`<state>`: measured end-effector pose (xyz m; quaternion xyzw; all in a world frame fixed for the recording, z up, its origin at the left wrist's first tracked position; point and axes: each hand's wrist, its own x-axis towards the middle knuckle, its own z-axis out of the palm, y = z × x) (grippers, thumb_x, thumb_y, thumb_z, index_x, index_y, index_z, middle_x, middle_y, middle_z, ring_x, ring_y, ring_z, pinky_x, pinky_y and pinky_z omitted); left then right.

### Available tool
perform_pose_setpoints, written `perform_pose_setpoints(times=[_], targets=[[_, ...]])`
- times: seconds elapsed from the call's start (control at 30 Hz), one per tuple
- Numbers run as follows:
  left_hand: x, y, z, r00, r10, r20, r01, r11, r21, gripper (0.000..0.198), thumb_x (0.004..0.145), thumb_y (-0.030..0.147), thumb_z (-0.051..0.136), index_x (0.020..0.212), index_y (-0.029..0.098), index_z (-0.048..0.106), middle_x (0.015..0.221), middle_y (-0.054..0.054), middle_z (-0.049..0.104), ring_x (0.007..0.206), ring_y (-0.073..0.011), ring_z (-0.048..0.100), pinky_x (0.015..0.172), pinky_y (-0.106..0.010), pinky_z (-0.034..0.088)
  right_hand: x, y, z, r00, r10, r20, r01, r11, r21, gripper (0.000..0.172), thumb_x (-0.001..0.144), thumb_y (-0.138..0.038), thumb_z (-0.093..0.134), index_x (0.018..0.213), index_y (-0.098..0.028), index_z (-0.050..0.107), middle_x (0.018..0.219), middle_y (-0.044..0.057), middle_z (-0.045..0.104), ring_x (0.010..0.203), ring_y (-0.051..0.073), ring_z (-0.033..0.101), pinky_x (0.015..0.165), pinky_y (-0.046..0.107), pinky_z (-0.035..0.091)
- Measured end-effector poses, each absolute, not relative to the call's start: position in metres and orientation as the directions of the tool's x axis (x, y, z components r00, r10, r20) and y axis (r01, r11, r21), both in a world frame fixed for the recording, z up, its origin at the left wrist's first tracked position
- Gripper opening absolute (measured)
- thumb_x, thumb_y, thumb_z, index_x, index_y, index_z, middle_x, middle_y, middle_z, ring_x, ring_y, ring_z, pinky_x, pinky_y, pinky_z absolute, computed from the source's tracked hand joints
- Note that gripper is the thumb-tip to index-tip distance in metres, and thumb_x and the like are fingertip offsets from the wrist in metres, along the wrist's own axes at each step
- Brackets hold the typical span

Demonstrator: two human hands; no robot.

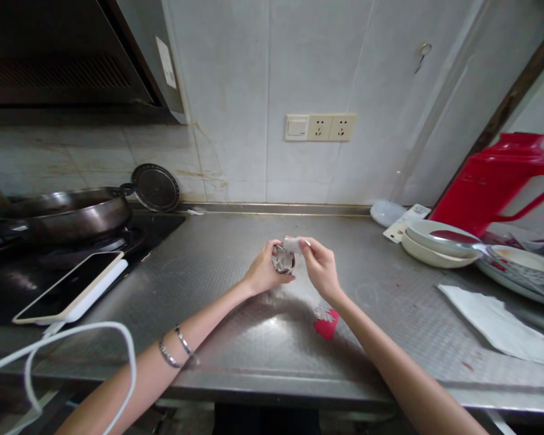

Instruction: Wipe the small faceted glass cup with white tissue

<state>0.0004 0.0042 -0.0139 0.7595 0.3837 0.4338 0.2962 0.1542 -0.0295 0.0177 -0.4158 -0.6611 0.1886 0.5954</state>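
Note:
Both my hands meet above the middle of the steel counter [254, 338]. My left hand [263, 272] is closed around a small crinkled clear wrapper [283, 261]. My right hand [320, 266] pinches a small white piece [292, 244] at the top of that wrapper with thumb and fingers. Bracelets circle my left wrist. A small red scrap [326, 326] lies on the counter under my right forearm.
A phone [70, 287] on a white power bank with a white cable lies at the left, beside a pan [68, 211] on the stove. At the right are stacked bowls [435, 244], plates, a red jug [498, 181] and a white paper [494, 323]. Wall sockets [320, 127] sit above.

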Motion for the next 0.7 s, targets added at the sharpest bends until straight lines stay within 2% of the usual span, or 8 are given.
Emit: perform_pose_setpoints(times=[0.1,0.23,0.33,0.43,0.5,0.57,0.7], targets=[[0.0013,-0.0017,-0.0117,0.377,0.809,0.45,0.34,-0.573,0.746,0.085,0.05,0.029,0.085,0.123,0.022,0.042,0.114,-0.008,0.058,0.101,-0.0254,0.058,0.087,-0.039,0.045,0.1574,-0.0256,0.018,0.145,0.766,0.626,0.375,0.543,-0.751,0.036,0.092,-0.043,0.042,0.099,-0.021,0.07,0.096,0.006,0.073,0.084,0.022,0.065,0.075,0.032,0.049],[0.0027,-0.0052,-0.0117,0.392,0.788,0.475,0.326,-0.602,0.729,0.087,0.05,0.028,0.085,0.125,0.024,0.041,0.12,-0.009,0.056,0.109,-0.0275,0.055,0.092,-0.04,0.043,0.1562,-0.0249,0.0133,-0.015,0.764,0.645,0.44,0.584,-0.682,0.032,0.091,-0.034,0.042,0.103,-0.024,0.069,0.094,0.005,0.073,0.082,0.021,0.067,0.071,0.029,0.049],[0.0035,-0.0041,-0.0121,0.386,0.801,0.458,0.307,-0.579,0.755,0.085,0.051,0.028,0.084,0.124,0.023,0.041,0.119,-0.009,0.057,0.108,-0.0273,0.056,0.09,-0.039,0.044,0.1548,-0.0267,0.0101,-0.098,0.763,0.638,0.498,0.593,-0.633,0.034,0.091,-0.028,0.04,0.11,-0.024,0.067,0.093,0.005,0.073,0.078,0.019,0.068,0.069,0.028,0.05],[0.0047,-0.0028,-0.0121,0.367,0.812,0.455,0.266,-0.56,0.785,0.084,0.051,0.027,0.084,0.123,0.023,0.041,0.115,-0.008,0.059,0.103,-0.0251,0.058,0.087,-0.037,0.045,0.1544,-0.0284,0.0099,-0.112,0.729,0.676,0.523,0.622,-0.583,0.034,0.09,-0.023,0.04,0.112,-0.026,0.066,0.1,0.005,0.072,0.094,0.021,0.067,0.081,0.032,0.051],[0.0056,-0.0026,-0.012,0.347,0.818,0.458,0.243,-0.55,0.799,0.082,0.053,0.027,0.083,0.122,0.022,0.04,0.112,-0.007,0.06,0.098,-0.0226,0.06,0.083,-0.034,0.046,0.154,-0.0294,0.0107,-0.141,0.679,0.72,0.511,0.673,-0.535,0.035,0.089,-0.02,0.04,0.111,-0.028,0.066,0.106,0.003,0.071,0.106,0.021,0.064,0.095,0.037,0.047],[0.0065,-0.0028,-0.0115,0.323,0.828,0.458,0.239,-0.54,0.807,0.078,0.054,0.027,0.082,0.12,0.021,0.04,0.109,-0.007,0.061,0.093,-0.0205,0.061,0.079,-0.032,0.047,0.1535,-0.0303,0.0113,-0.199,0.625,0.754,0.497,0.728,-0.472,0.037,0.089,-0.016,0.039,0.113,-0.029,0.064,0.112,0.001,0.069,0.11,0.02,0.062,0.104,0.04,0.042],[0.0084,-0.0037,-0.0104,0.292,0.861,0.417,0.256,-0.491,0.833,0.071,0.055,0.027,0.081,0.114,0.019,0.041,0.107,-0.008,0.062,0.091,-0.0204,0.061,0.076,-0.031,0.048,0.1537,-0.0308,0.0101,-0.346,0.545,0.764,0.53,0.785,-0.321,0.039,0.088,-0.01,0.038,0.117,-0.024,0.06,0.12,0.006,0.065,0.115,0.02,0.059,0.107,0.046,0.039]])
